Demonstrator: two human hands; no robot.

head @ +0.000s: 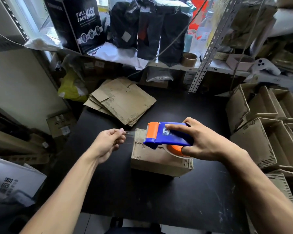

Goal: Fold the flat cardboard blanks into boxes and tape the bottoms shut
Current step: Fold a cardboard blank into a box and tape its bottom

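My right hand (201, 141) grips the tape dispenser (167, 135) over the box (159, 159); my left hand (108, 141) pinches the tape end (130, 133) beside it, keeping it taut.

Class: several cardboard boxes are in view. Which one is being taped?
The closed box at the table's centre, under the tape dispenser. The boxes stacked at right are untouched.

Matt rough cardboard box (159, 159), glossy plastic tape dispenser (169, 135), matt black table (159, 196).
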